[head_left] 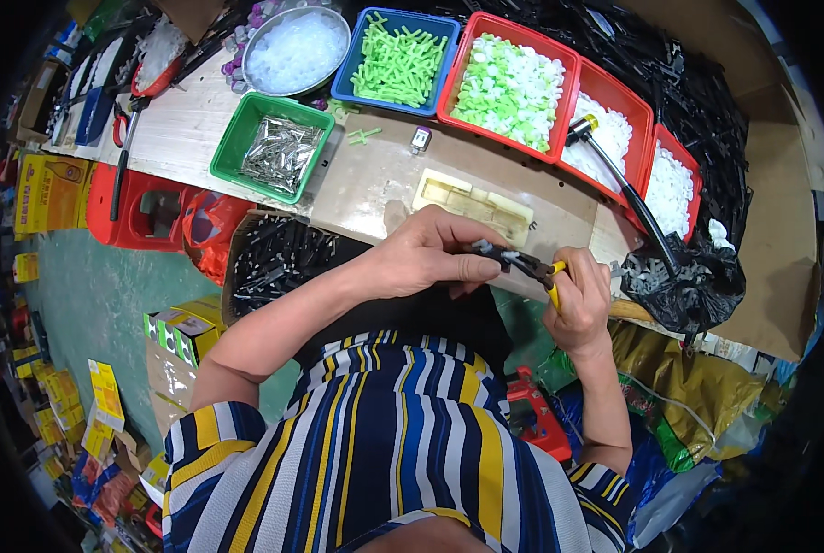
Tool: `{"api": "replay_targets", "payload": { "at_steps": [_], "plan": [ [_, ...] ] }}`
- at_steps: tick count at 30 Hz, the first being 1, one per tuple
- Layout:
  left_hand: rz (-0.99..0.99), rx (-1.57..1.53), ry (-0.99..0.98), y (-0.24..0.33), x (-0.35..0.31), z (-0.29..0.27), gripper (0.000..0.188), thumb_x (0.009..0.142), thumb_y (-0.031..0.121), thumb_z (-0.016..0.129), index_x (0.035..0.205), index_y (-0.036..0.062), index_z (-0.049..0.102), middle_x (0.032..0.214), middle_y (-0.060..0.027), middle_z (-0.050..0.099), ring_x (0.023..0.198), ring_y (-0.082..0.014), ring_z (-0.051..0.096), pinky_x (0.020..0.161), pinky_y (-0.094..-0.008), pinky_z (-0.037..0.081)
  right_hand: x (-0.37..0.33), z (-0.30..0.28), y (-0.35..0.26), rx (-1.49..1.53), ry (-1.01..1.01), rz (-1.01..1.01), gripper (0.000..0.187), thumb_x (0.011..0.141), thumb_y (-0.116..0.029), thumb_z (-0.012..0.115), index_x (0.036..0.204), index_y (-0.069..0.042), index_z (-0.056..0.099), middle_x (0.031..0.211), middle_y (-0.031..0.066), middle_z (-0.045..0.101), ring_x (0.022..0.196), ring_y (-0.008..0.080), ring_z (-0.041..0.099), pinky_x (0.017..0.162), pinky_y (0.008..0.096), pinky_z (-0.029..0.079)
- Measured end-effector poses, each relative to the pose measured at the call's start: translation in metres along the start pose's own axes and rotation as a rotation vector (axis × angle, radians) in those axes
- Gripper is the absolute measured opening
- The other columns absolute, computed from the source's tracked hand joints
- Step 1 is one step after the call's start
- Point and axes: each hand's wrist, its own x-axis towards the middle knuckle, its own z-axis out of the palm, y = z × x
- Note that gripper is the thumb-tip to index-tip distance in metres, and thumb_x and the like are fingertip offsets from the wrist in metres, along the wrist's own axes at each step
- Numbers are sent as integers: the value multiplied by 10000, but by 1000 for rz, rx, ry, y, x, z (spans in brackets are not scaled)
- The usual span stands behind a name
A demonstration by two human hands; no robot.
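The work in hand looks like a step of gripping or trimming a small black part (485, 247) with pliers (548, 270); this I judge from how the two tools of flesh and metal meet. The left hand (430, 253) pinches the part between thumb and fingers, in front of the body, over the near edge of the table (356, 189). The right hand (579, 300) is curled around the yellow handles. Whether the jaws bite the part, I cannot tell. In my judgement, the next move calls for a steady pinch and a measured squeeze. Just beyond the hands lies a cream-coloured tray (430, 190); farther, a green box (253, 184) of metal pieces and a blue box (384, 106) of green pieces.
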Motion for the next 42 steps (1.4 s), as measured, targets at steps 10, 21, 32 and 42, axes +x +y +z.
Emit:
{"api": "replay_targets", "payload": {
  "at_steps": [10,21,32,42],
  "plan": [
    [-157,-480,-438,-21,-9,-16,277,918,192,670,1012,-67,640,695,-69,601,588,-133,579,521,-246,451,9,-10,-7,80,-83,-156,157,598,-17,619,717,-24,516,892,136,594,757,279,578,639,366,342],
    [-342,1366,165,-32,-130,-101,394,845,264,731,1073,-50,665,877,-213,693,827,-359,681,714,-412,531,-8,19,61,-125,-131,280,270,705,-13,632,972,-3,596,1097,141,562,1013,348,560,836,439,418],
    [481,1262,229,89,-18,-85,178,794,86,698,924,-35,715,749,-203,672,661,-345,655,641,-403,519,14,3,50,-89,-319,350,404,736,-210,790,1047,-7,630,1223,158,536,1163,336,501,1003,473,353],
    [730,2091,637,161,165,-213,247,739,-10,634,969,38,709,991,-103,638,1029,-295,608,833,-406,541,11,-8,44,-44,-233,333,287,788,-129,732,1030,-4,638,1192,142,563,1113,335,544,953,431,402]
  ]
}}
